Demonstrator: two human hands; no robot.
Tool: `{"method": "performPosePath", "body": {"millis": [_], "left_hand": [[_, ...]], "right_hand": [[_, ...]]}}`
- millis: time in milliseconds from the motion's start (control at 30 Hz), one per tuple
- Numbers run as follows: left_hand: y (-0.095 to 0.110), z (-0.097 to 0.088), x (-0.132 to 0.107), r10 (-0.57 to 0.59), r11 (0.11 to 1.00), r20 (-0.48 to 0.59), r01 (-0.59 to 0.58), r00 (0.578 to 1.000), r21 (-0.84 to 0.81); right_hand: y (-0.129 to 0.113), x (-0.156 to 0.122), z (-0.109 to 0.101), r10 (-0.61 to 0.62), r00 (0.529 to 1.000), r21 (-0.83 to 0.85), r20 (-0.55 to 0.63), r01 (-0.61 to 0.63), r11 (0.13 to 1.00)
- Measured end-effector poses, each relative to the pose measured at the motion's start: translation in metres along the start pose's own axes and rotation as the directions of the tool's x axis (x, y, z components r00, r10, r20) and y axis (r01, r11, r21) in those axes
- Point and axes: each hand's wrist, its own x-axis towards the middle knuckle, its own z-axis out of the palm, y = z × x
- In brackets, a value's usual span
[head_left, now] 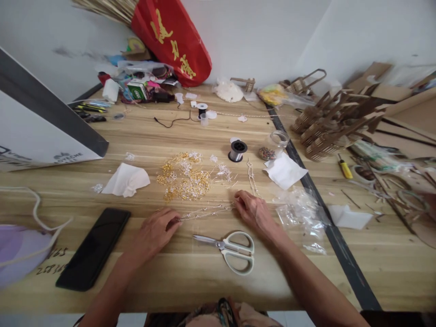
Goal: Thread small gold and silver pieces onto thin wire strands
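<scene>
A thin beaded chain (207, 211), doubled into two strands, stretches just above the wooden table between my two hands. My left hand (160, 227) pinches its left end, fingers curled. At the other end, the closed fingertips of my right hand (250, 209) grip the chain. White-handled scissors (235, 250) lie below the chain, blades pointing left. Beyond it is a loose pile of gold and clear beads (190, 179), with silvery pins (225, 172) to its right. A second short chain (251, 175) rests above my right hand.
A black phone (93, 250) lies left of my left hand. A wire spool (237, 151), a glass jar of beads (274, 145) and white paper (285, 170) stand beyond my right hand. Clear plastic bags (303, 218) lie to its right. Small woven baskets (320, 131) crowd the far right.
</scene>
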Motion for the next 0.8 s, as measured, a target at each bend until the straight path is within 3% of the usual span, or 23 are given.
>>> {"method": "performPosePath", "body": {"millis": [233,800], "left_hand": [[-0.0003,0.0051,0.0008,0.001,0.999,0.027,-0.002,1.000,0.041],[-0.0051,0.0049,-0.0064,0.027,0.997,0.013,-0.028,1.000,0.073]], "right_hand": [[-0.0078,-0.0011,-0.0041,0.020,0.997,-0.068,0.074,-0.015,0.998],[-0.0067,-0.0027,-0.0009,-0.004,0.997,-0.148,0.081,0.016,0.989]]}}
